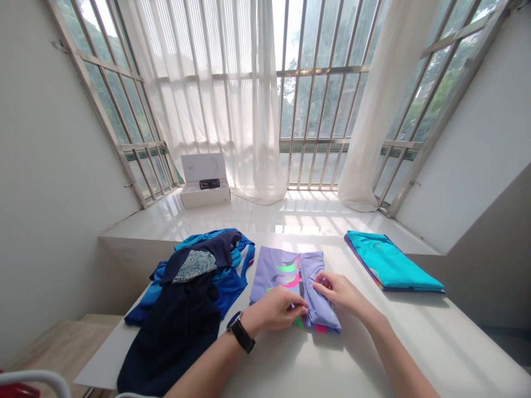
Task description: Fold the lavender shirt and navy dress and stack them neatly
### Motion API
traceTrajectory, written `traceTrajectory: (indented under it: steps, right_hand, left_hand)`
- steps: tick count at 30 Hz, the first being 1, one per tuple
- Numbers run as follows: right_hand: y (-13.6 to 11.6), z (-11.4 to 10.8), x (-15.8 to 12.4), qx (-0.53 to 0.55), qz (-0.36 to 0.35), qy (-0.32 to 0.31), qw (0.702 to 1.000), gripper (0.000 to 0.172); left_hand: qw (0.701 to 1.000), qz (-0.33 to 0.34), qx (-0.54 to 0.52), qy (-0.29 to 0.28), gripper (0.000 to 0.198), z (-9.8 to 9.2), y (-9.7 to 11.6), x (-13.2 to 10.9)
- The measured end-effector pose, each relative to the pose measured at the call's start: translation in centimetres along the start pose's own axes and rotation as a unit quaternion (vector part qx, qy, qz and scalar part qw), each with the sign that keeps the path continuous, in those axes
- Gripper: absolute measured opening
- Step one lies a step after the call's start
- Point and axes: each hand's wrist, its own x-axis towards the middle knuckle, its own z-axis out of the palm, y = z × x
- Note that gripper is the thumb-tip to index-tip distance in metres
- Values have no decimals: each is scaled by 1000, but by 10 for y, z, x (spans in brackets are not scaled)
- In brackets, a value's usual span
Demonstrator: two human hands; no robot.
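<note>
A lavender garment (269,268) printed with pink and green shapes lies partly folded at the middle of a white table (290,365), its right side turned over in a creased flap. The left hand (274,308), a black watch (241,333) on its wrist, pinches the flap's lower inner edge, thumb and forefinger drawn close on the cloth. The right hand (342,290) rests on the flap's outer part, fingers curled and narrowly spaced; whether cloth is caught between them, one cannot tell.

Just to the left sits a loose heap of clothes (182,309) in navy and bright blue, with a pale patterned patch on top. Well apart to the right lies a neat folded stack (394,260), turquoise uppermost, with purple showing beneath. Beyond the table, on a glossy white ledge (265,218), stands an open white box (205,197) with a black object (209,183) in it. Behind hang 2 sheer curtains (215,110) before barred windows (317,71).
</note>
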Motion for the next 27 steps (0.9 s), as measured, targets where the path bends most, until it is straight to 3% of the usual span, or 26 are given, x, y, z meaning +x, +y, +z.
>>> traceTrajectory:
  steps: [5, 8, 10, 14, 18, 27]
  right_hand:
    - [4, 5, 4, -59, -47, 40, 996, 33]
    - [10, 17, 9, -115, -77, 116, 984, 40]
    - [15, 28, 13, -146, -88, 150, 974, 51]
    - [21, 50, 21, -179, -43, 96, 978, 70]
    - [21, 55, 27, -200, -12, 26, 979, 75]
    - [20, 54, 17, -207, -51, 81, 974, 72]
  left_hand:
    - [1000, 11, 7, 13, 21, -13, -9, -2]
    - [994, 4, 97, 55, 27, -17, -18, -4]
    - [984, 2, 166, 70, 40, -15, -24, -5]
    - [967, -15, 250, 48, 53, -3, -28, -9]
    - [965, -28, 258, 24, 55, 1, -25, -10]
    - [968, -62, 239, 50, 56, 6, -23, -9]
